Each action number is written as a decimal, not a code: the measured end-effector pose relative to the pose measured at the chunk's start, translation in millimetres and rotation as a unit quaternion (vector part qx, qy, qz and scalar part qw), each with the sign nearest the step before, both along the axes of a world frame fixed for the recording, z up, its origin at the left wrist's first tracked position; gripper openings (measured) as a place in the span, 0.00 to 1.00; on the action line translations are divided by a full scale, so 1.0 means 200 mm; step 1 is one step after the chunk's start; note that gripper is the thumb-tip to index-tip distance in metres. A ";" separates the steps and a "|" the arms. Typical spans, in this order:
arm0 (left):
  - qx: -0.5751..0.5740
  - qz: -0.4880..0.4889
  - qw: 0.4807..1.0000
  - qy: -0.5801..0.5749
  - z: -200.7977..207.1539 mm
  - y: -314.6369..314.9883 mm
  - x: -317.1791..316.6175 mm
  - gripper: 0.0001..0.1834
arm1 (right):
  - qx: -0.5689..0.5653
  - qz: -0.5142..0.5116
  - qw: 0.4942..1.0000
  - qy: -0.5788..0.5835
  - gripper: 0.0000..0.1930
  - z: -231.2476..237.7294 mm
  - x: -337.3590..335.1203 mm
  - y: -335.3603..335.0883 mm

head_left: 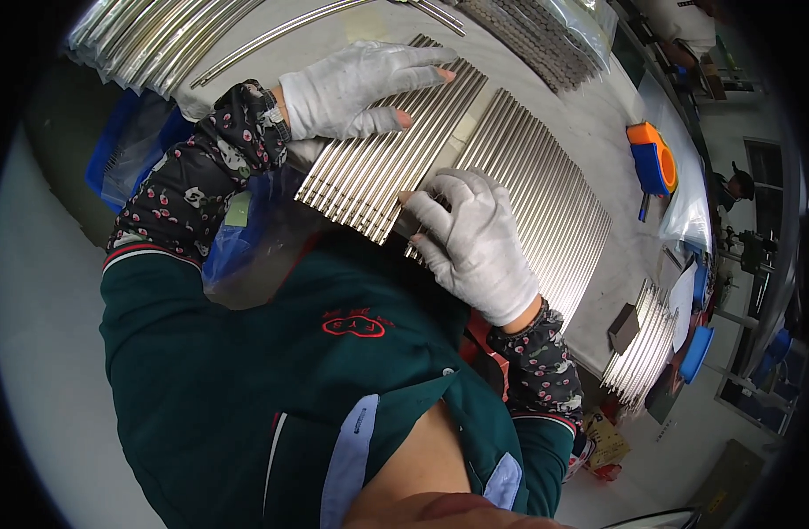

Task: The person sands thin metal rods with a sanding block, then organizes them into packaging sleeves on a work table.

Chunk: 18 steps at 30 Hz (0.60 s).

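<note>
Two groups of shiny metal rods lie side by side on the pale worktop, a left group (369, 172) and a wider right group (541, 185), with a narrow gap between them. My left hand (356, 93), in a white glove with bare fingertips, lies across the far part of the left group. Its fingers are stretched out, thumb apart. My right hand (475, 242), gloved alike, is bent over the near ends of the rods by the gap. Its fingers curl inward there; whatever they grip is hidden. The left group's near ends show dark ring-like grooves.
Plastic-wrapped rods (149, 40) lie at the far left, near a long loose tube (272, 40). A greyish bundle (537, 40) is at the back. An orange-and-blue tape dispenser (653, 159) stands right. More rods (638, 357) with a dark block (624, 329) lie near right.
</note>
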<state>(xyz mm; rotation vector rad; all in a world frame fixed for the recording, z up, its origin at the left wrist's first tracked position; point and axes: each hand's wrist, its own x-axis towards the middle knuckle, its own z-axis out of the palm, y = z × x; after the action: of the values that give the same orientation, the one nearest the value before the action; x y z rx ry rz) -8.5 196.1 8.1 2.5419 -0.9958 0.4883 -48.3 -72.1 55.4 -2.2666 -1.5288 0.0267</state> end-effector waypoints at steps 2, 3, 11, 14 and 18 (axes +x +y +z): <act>-0.005 0.002 1.000 -0.001 0.00 0.00 -0.01 0.42 | -0.013 0.003 1.000 -0.002 0.19 0.00 0.00 0.01; -0.004 0.004 1.000 -0.001 0.00 0.01 -0.01 0.42 | -0.008 -0.002 1.000 -0.011 0.19 0.00 -0.01 0.02; -0.011 -0.001 1.000 0.022 0.02 -0.01 -0.02 0.40 | 0.037 0.018 0.999 0.003 0.18 -0.01 0.01 0.05; -0.004 0.003 1.000 0.024 0.02 0.00 -0.03 0.40 | 0.014 0.013 1.000 -0.023 0.17 -0.02 0.01 0.07; -0.008 0.003 1.000 0.024 0.03 0.00 -0.03 0.40 | 0.025 0.007 0.999 -0.032 0.17 -0.02 0.01 0.08</act>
<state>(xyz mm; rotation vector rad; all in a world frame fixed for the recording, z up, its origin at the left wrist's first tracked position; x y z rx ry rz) -13.6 195.2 15.1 2.5314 -0.9651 0.4339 -46.8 -55.8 51.0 -2.2368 -1.5595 -0.0800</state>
